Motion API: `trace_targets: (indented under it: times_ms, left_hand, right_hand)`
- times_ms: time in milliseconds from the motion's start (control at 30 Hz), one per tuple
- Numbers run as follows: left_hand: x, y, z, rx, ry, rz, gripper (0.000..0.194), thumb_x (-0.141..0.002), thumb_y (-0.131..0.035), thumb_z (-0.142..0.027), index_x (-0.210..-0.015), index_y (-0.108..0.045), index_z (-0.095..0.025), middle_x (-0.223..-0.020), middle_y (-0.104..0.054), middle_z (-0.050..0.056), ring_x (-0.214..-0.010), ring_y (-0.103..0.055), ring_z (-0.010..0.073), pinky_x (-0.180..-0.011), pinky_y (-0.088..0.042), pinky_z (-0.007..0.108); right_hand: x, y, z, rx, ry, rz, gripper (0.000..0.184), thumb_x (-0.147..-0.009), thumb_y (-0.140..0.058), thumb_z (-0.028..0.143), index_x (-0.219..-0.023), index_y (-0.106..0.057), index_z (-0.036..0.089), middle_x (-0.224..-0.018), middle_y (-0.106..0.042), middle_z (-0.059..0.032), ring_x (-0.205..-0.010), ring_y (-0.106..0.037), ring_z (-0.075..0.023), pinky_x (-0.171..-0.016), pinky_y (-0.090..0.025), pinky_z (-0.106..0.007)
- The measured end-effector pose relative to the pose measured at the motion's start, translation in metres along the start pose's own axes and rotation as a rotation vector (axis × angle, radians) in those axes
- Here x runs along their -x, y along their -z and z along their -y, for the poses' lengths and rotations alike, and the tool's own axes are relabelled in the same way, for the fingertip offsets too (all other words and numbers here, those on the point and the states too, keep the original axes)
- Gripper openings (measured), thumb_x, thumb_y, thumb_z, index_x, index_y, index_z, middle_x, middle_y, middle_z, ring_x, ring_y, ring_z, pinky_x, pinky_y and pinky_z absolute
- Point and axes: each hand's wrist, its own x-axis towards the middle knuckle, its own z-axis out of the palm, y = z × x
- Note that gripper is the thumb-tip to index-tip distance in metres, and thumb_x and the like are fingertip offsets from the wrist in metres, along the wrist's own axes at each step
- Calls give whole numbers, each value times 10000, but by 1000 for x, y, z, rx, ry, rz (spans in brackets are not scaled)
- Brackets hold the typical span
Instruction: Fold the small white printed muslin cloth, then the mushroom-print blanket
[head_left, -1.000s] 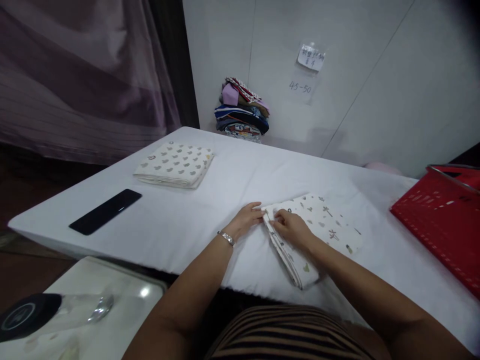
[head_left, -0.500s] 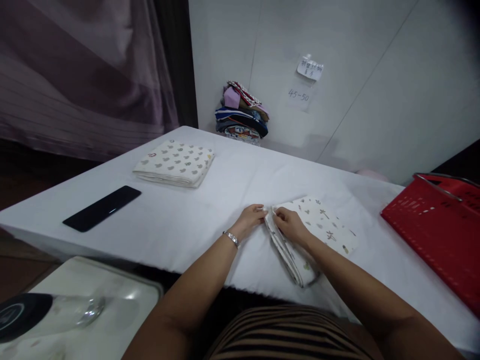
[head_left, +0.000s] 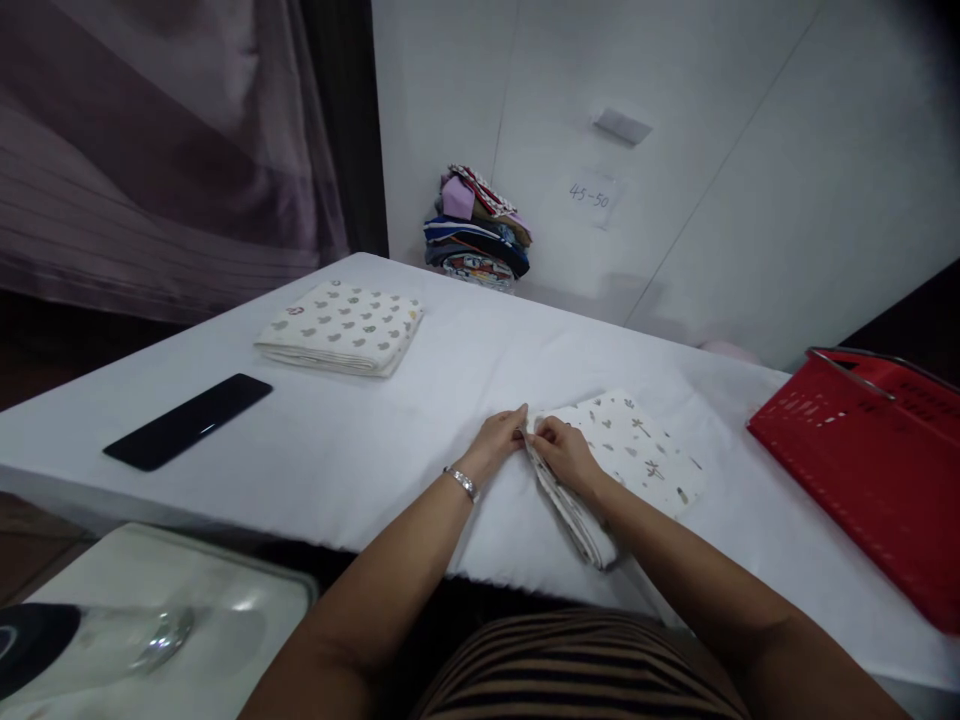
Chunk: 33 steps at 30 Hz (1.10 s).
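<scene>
Printed cloth (head_left: 637,440), pale with small plant motifs, lies part-folded on the white-covered table (head_left: 390,440); clock centred on it, 12 away from the wearer. Stacked layers show along its near-left side, running from 10 toward 6; a broader single-looking face spreads toward 3. Left hand (head_left: 495,440) at its 9–10 corner, fingertips closed together on the edge. Right hand (head_left: 566,455) just beside, thumb and fingers pinching the same edge, knuckles up. Change over the last half second: the two hands have drawn closer, and left fingertips now stand more upright at the corner. Reading: the edge layers there are being gathered between both hands, a fine adjustment rather than a broad fold. Bracelet (head_left: 463,483) on left wrist. Farther out: folded dotted cloth (head_left: 341,325) at 10, flat and squared; dark phone-like slab (head_left: 187,420) at 9; clear bottle (head_left: 135,640) with black end at 8, on a lower pale surface (head_left: 225,590). Red basket (head_left: 862,470) at 3. Garment pile (head_left: 480,225) at 11, beyond the table; "45-50" note (head_left: 590,197) at 12, on the wall.
</scene>
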Motion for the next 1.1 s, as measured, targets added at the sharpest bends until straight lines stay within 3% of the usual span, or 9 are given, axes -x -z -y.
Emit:
trace_targets:
  times_ms: [200, 367, 533, 700, 867, 933, 1000, 1100]
  left_hand:
    - [-10, 2, 10, -71, -28, -139, 387, -574, -803, -239, -895, -620, -123, -814, -652, 42, -723, -606, 134, -742, -496, 298]
    - [-16, 3, 16, -78, -27, -192, 373, -622, -772, -230, -942, -610, -130, -958, -667, 93, -793, -624, 159, -738, -510, 302]
    - [-20, 5, 21, -251, -77, -250, 368, -645, -743, -258, -968, -617, -134, -973, -665, 103, -817, -626, 180, -746, -501, 315]
    - [-21, 6, 25, -350, -183, -305, 360, -635, -741, -302, -949, -634, -162, -898, -679, 64, -832, -621, 180, -778, -481, 306]
    - [-23, 8, 27, -390, -233, -343, 366, -629, -737, -315, -948, -634, -167, -861, -677, 51, -827, -621, 181, -781, -472, 308]
    - [-23, 8, 27, -429, -246, -348, 361, -642, -723, -314, -957, -629, -163, -868, -675, 56, -829, -620, 182, -783, -470, 312]
    - [-23, 9, 26, -465, -256, -341, 362, -656, -706, -313, -972, -622, -158, -879, -674, 62, -831, -617, 182, -784, -468, 314]
    - [-22, 9, 25, -499, -269, -342, 363, -662, -694, -309, -982, -617, -155, -906, -673, 69, -826, -615, 180, -778, -465, 312]
  right_hand:
    - [15, 11, 2, -66, 98, 100, 180, -857, -465, 290, -876, -624, 207, -789, -636, -3, -730, -567, -146, -699, -437, -280]
    - [70, 31, -2, 159, 287, 81, 190, -889, -429, 230, -900, -618, 208, -877, -597, -50, -828, -555, -175, -743, -446, -314]
    - [113, 25, -15, 295, 384, 70, 177, -873, -443, 201, -929, -611, 213, -909, -593, -81, -828, -541, -212, -701, -467, -342]
    - [117, 15, -12, 268, 565, 68, 204, -857, -433, 160, -943, -608, 220, -859, -619, -79, -806, -547, -217, -697, -470, -358]
    - [119, 33, -3, -11, 625, 221, 204, -874, -452, 208, -997, -600, 275, -831, -650, -35, -771, -593, -170, -690, -499, -310]
    - [113, 48, -6, -79, 612, 158, 217, -877, -452, 212, -1024, -598, 278, -865, -661, -35, -802, -606, -169, -714, -506, -314]
    - [98, 63, -17, -63, 560, -16, 216, -879, -450, 223, -1025, -606, 258, -906, -669, -51, -863, -613, -185, -764, -505, -344]
    - [60, 81, -43, 53, 372, -222, 260, -889, -440, 299, -1075, -609, 235, -1068, -656, -85, -1017, -595, -211, -886, -476, -396]
